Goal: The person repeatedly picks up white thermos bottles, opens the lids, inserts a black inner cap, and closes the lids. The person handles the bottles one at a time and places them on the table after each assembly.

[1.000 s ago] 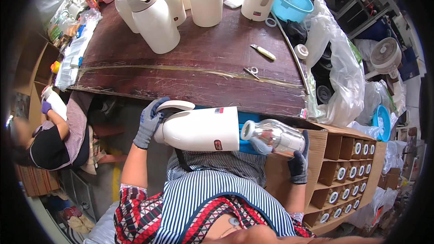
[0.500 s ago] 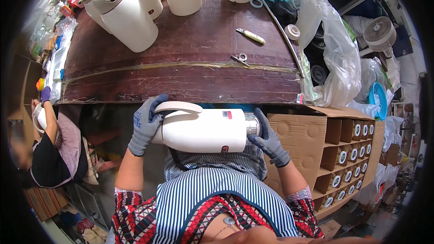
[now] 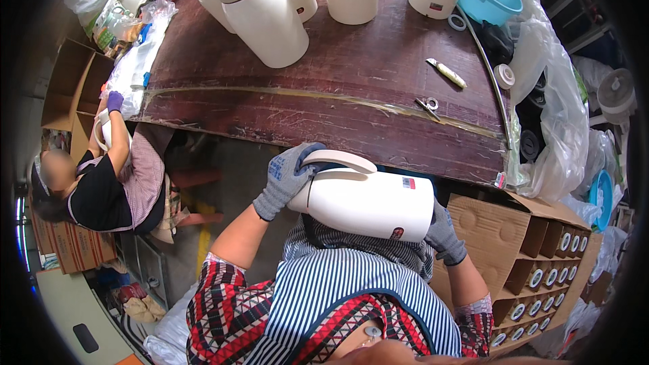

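Flask: white vacuum flask (image 3: 368,201) lying sideways over the lap, below the table edge.
Left hand (image 3: 287,179): gloved, closed on the flask's lid end.
Right hand (image 3: 446,233): gloved, cupped against the flask's base.
Table (image 3: 351,101): dark wood, bearing upright white jugs (image 3: 267,10), scissors (image 3: 428,106).

A worn dark table (image 3: 351,94) is filling the upper view. Grey floor (image 3: 223,189) is showing beneath, cardboard boxes (image 3: 534,257) standing right.

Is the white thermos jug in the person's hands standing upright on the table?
No: the white thermos jug lies sideways, off the table, between the left hand and right hand.
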`<state>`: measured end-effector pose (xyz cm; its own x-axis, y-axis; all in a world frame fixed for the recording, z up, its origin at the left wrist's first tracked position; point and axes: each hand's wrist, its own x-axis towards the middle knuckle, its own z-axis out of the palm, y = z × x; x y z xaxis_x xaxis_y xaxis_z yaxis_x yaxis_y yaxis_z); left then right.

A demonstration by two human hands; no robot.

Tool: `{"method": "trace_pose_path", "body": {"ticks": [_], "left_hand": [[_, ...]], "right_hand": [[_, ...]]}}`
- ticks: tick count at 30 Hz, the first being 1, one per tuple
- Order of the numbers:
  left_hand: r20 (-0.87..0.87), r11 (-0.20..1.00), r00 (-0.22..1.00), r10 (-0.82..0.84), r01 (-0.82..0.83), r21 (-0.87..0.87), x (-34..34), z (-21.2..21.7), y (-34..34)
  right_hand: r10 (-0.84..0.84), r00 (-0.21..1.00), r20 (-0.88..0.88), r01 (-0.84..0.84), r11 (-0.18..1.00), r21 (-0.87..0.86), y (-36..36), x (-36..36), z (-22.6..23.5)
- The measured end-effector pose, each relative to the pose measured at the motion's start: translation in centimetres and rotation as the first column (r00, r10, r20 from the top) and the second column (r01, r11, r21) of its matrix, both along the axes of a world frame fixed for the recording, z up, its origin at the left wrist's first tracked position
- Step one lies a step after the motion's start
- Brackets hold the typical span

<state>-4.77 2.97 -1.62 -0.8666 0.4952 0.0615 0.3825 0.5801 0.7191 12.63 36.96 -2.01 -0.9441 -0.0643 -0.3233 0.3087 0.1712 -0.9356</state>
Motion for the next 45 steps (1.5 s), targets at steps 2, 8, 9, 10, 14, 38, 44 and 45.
{"method": "trace_pose_path", "body": {"ticks": [2, 8, 9, 10, 14, 38, 44, 45], "left_hand": [[0.028, 1.0, 1.0, -0.003, 0.003, 0.012, -0.2, 0.0, 0.2], [0.03, 0.998, 0.998, -0.054, 0.054, 0.016, -0.2, 0.0, 0.5], [0.013, 0.999, 0.999, -0.05, 0.05, 0.005, -0.1, -0.1, 0.5], [-0.007, 0.998, 0.998, -0.058, 0.058, 0.002, 0.0, -0.1, 0.6], [0.001, 0.998, 0.998, -0.066, 0.066, -0.012, 0.4, 0.0, 0.7], [0.176, 0.995, 0.983, -0.06, 0.045, 0.086, 1.0, 0.1, 0.9], [0.118, 0.996, 0.989, -0.089, 0.087, 0.023, 1.4, 0.2, 0.7], [0.089, 0.995, 0.991, -0.103, 0.102, 0.01, 1.4, 0.2, 0.6]], "right_hand": [[0.038, 0.997, 0.07, -0.031, 0.995, -0.093, 0.5, 0.0, 0.4], [0.139, 0.978, 0.157, -0.131, 0.989, -0.064, 1.9, 0.5, -0.4], [0.125, 0.973, 0.196, -0.112, 0.991, -0.072, 2.0, 0.5, -0.6], [0.124, 0.943, 0.309, -0.095, 0.99, -0.108, 2.0, 0.5, -0.7], [0.171, 0.865, 0.471, -0.16, 0.985, -0.064, 2.0, 0.7, -0.3], [0.111, 0.994, 0.024, -0.113, 0.986, 0.122, 0.8, 4.4, 0.0], [0.037, 0.964, 0.264, -0.053, 0.997, 0.055, 0.5, 4.6, -0.6], [0.027, 0.963, 0.269, -0.045, 0.997, 0.061, 0.5, 4.5, -0.7]]}}
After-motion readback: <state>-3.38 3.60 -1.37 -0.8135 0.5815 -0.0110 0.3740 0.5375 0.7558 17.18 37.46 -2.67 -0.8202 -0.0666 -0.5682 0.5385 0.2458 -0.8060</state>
